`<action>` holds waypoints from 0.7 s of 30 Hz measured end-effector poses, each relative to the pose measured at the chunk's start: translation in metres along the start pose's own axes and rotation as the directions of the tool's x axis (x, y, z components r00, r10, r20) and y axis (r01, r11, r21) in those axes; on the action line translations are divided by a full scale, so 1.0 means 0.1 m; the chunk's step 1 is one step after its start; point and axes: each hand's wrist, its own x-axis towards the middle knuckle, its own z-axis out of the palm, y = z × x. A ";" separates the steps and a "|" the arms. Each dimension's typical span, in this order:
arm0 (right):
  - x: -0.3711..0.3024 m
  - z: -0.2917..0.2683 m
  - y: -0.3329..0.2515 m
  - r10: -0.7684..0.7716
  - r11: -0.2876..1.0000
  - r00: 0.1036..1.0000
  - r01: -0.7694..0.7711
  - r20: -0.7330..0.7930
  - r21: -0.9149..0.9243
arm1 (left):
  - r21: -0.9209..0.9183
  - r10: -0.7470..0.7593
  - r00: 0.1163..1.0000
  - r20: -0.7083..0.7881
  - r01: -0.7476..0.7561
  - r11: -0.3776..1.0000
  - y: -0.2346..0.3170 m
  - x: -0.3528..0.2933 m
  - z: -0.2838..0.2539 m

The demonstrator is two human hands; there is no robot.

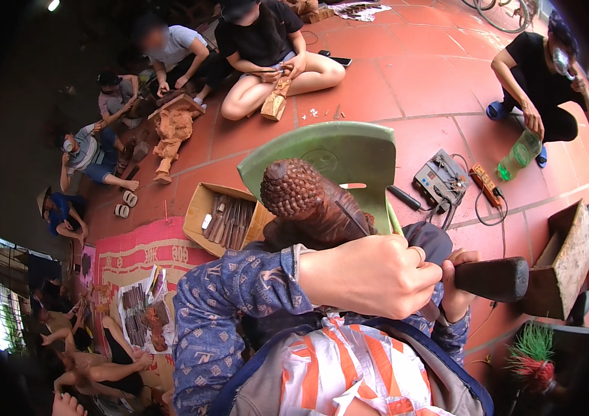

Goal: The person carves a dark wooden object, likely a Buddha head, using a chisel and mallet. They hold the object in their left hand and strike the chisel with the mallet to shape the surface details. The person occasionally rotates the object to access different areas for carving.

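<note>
Just beyond the person's lap, a dark brown carved head with rows of knobbed curls lay tilted against a curved green plastic panel. The left hand, its fingers curled tight, was clamped on a thin tool that reached toward the carving. Just beside it, the right hand was closed around a thick dark handle, its blunt end pointing right. Near the carving, on the left, stood a cardboard box of slim tools. Across the red tiled floor sat a grey electrical unit and an orange power strip, while a crouching person held a green bottle.
</note>
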 end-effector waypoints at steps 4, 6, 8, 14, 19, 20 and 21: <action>-0.15 0.17 0.12 0.052 0.992 0.998 -0.054 0.021 0.111 | 0.003 -0.060 0.998 0.018 0.060 0.998 -0.04 -0.06 -0.01; -0.19 0.22 0.17 0.109 0.978 0.994 -0.112 0.027 0.177 | 0.013 -0.074 0.997 0.028 0.074 0.997 -0.05 -0.08 -0.05; -0.21 0.21 0.21 0.115 0.977 0.993 -0.121 0.039 0.178 | 0.013 -0.093 0.995 0.036 0.092 0.996 -0.05 -0.07 -0.08; -0.24 0.21 0.32 0.063 0.979 0.995 -0.075 0.071 0.188 | -0.017 -0.119 0.993 0.015 0.119 0.993 -0.07 -0.05 -0.12; -0.29 0.21 0.31 0.061 0.953 0.995 -0.035 -0.078 0.301 | -0.058 -0.054 0.983 -0.173 0.044 0.997 -0.06 -0.01 -0.14; -0.23 0.20 0.25 0.019 0.964 0.996 0.004 -0.086 0.267 | -0.066 -0.035 0.974 -0.226 0.021 0.998 -0.07 0.01 -0.18; -0.16 0.15 0.24 -0.117 0.969 0.989 0.135 -0.096 0.208 | -0.077 -0.011 0.960 -0.281 -0.012 0.997 -0.07 0.03 -0.20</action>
